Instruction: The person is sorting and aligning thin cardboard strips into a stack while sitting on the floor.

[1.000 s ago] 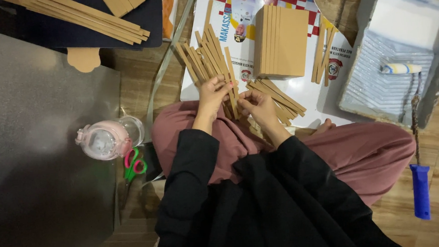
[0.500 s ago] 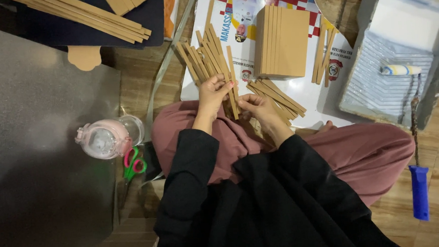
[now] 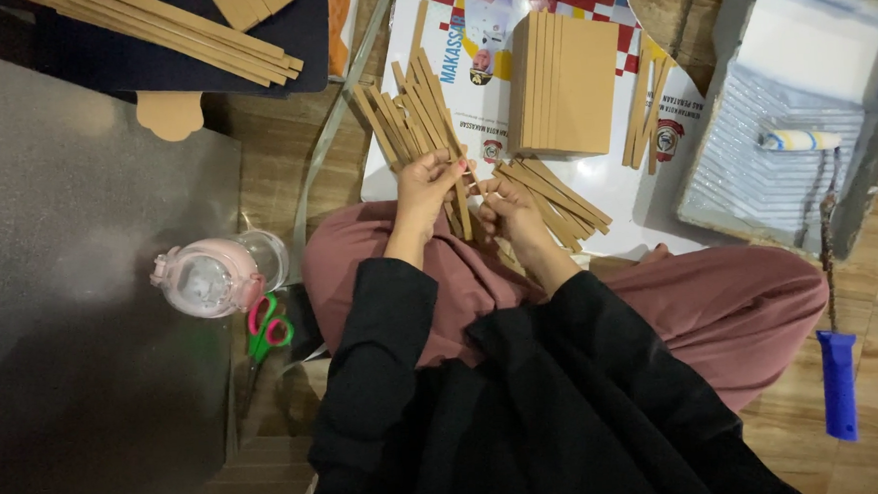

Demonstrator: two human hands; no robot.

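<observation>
I sit on the floor in black sleeves and a mauve skirt. My left hand (image 3: 428,182) grips a fanned bunch of thin tan wooden strips (image 3: 407,118) that point away from me. My right hand (image 3: 507,205) is closed on one strip (image 3: 461,204) at the bunch's near end, close beside the left hand. A loose pile of similar strips (image 3: 557,196) lies just right of my right hand on a printed white sheet (image 3: 647,196). Beyond the hands lies a stack of tan rectangular boards (image 3: 563,85).
A grey metal sheet (image 3: 73,326) covers the left side. Beside it lie a pink-lidded clear bottle (image 3: 215,277) and pink-and-green scissors (image 3: 266,331). A paint tray (image 3: 803,118) with a small roller (image 3: 799,140) sits at right, a blue handle (image 3: 839,384) below it. Long strips (image 3: 178,35) lie top left.
The hands and the bunch of strips stay in nearly the same place. The fingers have shifted slightly on the strips; nothing else has moved.
</observation>
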